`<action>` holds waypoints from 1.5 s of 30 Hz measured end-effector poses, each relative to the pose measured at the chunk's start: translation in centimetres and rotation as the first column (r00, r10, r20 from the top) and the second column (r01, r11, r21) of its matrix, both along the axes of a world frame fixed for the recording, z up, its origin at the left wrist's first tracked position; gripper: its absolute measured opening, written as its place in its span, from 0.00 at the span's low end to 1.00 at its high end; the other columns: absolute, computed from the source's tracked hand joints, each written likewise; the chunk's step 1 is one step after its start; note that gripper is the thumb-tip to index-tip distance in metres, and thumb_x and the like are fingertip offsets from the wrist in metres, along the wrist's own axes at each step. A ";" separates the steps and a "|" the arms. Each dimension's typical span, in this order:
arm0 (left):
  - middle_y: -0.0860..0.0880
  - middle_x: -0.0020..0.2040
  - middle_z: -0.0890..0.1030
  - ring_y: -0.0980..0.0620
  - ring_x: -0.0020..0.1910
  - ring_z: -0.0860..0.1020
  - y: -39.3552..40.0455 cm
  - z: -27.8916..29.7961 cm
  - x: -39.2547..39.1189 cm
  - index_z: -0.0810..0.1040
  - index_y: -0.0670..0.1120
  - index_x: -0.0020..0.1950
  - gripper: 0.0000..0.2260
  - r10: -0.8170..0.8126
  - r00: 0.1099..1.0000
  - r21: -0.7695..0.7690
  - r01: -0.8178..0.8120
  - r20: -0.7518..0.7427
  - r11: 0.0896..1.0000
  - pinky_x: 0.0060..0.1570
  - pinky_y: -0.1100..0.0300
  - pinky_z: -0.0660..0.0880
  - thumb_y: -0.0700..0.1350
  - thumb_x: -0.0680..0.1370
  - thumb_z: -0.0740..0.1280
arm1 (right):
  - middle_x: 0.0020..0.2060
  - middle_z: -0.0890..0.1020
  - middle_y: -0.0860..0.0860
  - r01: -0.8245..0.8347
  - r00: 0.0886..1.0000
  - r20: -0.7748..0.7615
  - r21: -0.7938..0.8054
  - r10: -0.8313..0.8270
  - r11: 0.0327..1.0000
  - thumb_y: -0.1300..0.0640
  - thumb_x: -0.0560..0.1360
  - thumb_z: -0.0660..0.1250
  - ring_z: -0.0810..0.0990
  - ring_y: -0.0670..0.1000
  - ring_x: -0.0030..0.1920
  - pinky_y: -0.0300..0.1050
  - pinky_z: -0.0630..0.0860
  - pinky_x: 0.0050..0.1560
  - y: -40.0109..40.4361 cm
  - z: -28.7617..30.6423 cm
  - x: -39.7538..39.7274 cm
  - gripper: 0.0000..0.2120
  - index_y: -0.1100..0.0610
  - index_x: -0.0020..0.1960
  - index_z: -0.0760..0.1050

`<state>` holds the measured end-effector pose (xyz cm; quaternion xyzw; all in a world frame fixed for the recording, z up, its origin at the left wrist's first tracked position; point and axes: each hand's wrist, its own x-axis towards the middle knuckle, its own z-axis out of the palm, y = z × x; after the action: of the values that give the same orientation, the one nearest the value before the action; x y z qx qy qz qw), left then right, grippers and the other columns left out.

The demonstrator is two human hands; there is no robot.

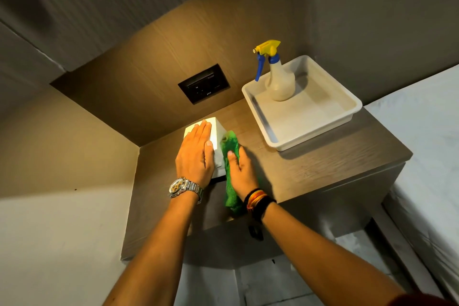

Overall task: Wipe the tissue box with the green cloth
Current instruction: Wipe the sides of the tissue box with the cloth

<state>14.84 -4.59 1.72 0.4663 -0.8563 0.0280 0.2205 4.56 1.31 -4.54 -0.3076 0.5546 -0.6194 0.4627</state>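
Observation:
A white cube-shaped tissue box (218, 136) stands on the wooden bedside table (310, 166), near its back left corner. My left hand (196, 154) lies flat on the box's top, fingers together, pressing down on it. My right hand (241, 169) grips the green cloth (229, 144) and presses it against the box's right side. The cloth's loose end hangs down past my right wrist. Most of the box's top is hidden under my left hand.
A white plastic tray (342, 112) sits at the table's back right with a spray bottle (279, 82) standing in it. A dark socket panel (203, 83) is set in the wooden wall behind. A bed (427, 136) borders the table on the right.

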 end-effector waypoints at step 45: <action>0.45 0.77 0.69 0.47 0.76 0.67 0.3 0.2 0.0 0.68 0.45 0.78 0.26 0.012 1.000 0.044 -0.011 -0.006 0.999 0.75 0.49 0.63 0.53 0.82 0.49 | 0.80 0.56 0.53 -0.165 0.866 -0.472 0.040 0.164 0.985 0.73 0.73 0.59 0.56 0.55 0.80 0.52 0.57 0.78 0.6 0.1 -0.3 0.42 0.53 0.81 0.46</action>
<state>14.82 -4.26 1.96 0.4761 -0.8533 0.0089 0.2125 4.31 1.89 -4.48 -0.4963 0.6220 -0.4842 0.3639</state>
